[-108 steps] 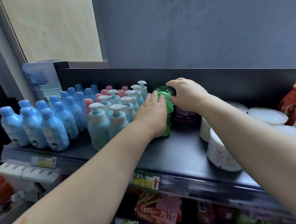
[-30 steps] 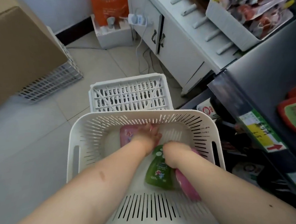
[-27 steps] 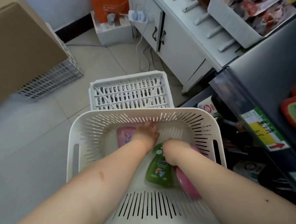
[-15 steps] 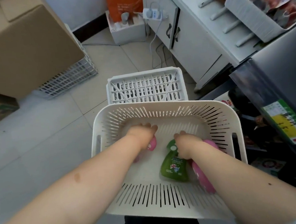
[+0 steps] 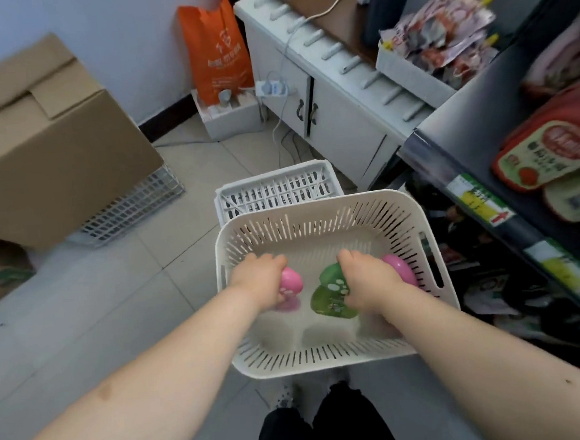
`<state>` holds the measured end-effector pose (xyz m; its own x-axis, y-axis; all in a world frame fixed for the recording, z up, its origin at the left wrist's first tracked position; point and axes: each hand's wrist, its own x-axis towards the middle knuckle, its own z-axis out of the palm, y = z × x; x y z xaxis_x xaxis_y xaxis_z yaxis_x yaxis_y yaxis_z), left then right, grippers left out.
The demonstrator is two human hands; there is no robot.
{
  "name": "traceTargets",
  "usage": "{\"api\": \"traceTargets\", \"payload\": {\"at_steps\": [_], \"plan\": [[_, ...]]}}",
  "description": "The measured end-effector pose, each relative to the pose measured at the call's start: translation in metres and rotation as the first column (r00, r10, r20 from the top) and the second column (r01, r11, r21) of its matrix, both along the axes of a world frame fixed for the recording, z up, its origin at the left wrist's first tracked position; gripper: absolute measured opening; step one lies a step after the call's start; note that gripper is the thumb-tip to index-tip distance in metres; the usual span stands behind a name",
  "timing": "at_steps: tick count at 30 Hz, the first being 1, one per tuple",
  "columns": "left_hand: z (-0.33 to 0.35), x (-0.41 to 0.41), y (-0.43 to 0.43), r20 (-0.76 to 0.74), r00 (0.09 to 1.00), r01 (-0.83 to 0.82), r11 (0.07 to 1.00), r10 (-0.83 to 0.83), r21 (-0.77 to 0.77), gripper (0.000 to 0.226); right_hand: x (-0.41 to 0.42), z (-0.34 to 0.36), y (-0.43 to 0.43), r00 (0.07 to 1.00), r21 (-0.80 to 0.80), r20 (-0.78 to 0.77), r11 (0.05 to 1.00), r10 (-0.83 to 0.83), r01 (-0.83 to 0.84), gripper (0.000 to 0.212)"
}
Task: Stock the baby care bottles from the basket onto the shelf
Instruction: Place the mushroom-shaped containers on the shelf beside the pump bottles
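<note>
Both my hands are inside the white slotted basket (image 5: 319,214) on the floor in front of me. My left hand (image 5: 257,280) grips a pink bottle (image 5: 291,280) by its top and holds it above the basket floor. My right hand (image 5: 361,280) grips a green bottle (image 5: 331,292) and a second pink bottle (image 5: 400,268) together, also lifted. The dark shelf (image 5: 476,158) runs along the right edge of the view.
A second white crate (image 5: 276,190) lies just beyond the basket. A large cardboard box (image 5: 46,144) sits on a wire crate at the left. A white cabinet (image 5: 336,113), an orange bag (image 5: 216,46) and cables stand at the back. Red packets (image 5: 548,153) fill the shelf.
I turned from the shelf down to the basket. My hands closed on the bottles lying flat in it and have raised them upright off the basket floor.
</note>
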<state>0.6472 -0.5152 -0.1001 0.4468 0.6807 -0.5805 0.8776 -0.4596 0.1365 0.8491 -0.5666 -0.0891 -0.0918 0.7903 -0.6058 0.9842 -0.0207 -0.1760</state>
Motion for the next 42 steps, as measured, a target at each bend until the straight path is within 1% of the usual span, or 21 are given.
{"api": "traceTargets", "payload": {"at_steps": [2, 5, 9, 11, 15, 19, 22, 29, 32, 37, 42], "plan": [[0.021, -0.004, 0.000, 0.033, 0.999, -0.006, 0.998, 0.004, 0.062, 0.048, -0.002, 0.023, -0.003, 0.996, 0.056, -0.031, 0.995, -0.085, 0.086, 0.052], [0.056, -0.008, 0.003, 0.085, 0.996, -0.018, 0.992, 0.007, 0.128, 0.050, -0.002, 0.061, -0.010, 0.984, 0.124, -0.067, 0.977, -0.168, 0.175, 0.055], [0.111, -0.010, 0.008, 0.125, 0.992, 0.001, 0.982, -0.025, 0.189, 0.055, 0.001, 0.114, -0.022, 0.948, 0.174, -0.163, 0.937, -0.275, 0.301, 0.053], [0.138, -0.008, 0.010, 0.136, 0.989, 0.020, 0.977, -0.049, 0.211, 0.058, 0.003, 0.140, -0.030, 0.941, 0.212, -0.180, 0.923, -0.287, 0.322, 0.052], [0.191, 0.002, 0.009, 0.156, 0.979, 0.089, 0.958, -0.135, 0.272, 0.062, 0.007, 0.193, -0.050, 0.929, 0.302, -0.211, 0.883, -0.305, 0.359, 0.059], [0.239, 0.018, 0.001, 0.172, 0.963, 0.136, 0.925, -0.208, 0.354, 0.073, 0.016, 0.242, -0.074, 0.914, 0.375, -0.236, 0.836, -0.331, 0.400, 0.063], [0.273, 0.033, -0.009, 0.190, 0.942, 0.178, 0.892, -0.277, 0.416, 0.071, 0.028, 0.276, -0.095, 0.900, 0.422, -0.254, 0.797, -0.354, 0.432, 0.065], [0.341, 0.077, -0.039, 0.311, 0.851, 0.249, 0.847, -0.423, 0.470, 0.063, 0.061, 0.345, -0.153, 0.841, 0.514, -0.331, 0.665, -0.429, 0.542, 0.062], [0.364, 0.098, -0.056, 0.372, 0.796, 0.268, 0.829, -0.477, 0.491, 0.062, 0.080, 0.368, -0.179, 0.805, 0.552, -0.380, 0.586, -0.456, 0.593, 0.061], [0.401, 0.142, -0.093, 0.459, 0.710, 0.294, 0.817, -0.534, 0.496, 0.060, 0.120, 0.397, -0.223, 0.754, 0.593, -0.464, 0.469, -0.466, 0.655, 0.058], [0.428, 0.194, -0.132, 0.530, 0.630, 0.316, 0.811, -0.567, 0.493, 0.060, 0.170, 0.422, -0.266, 0.715, 0.615, -0.512, 0.379, -0.476, 0.692, 0.059]]}}
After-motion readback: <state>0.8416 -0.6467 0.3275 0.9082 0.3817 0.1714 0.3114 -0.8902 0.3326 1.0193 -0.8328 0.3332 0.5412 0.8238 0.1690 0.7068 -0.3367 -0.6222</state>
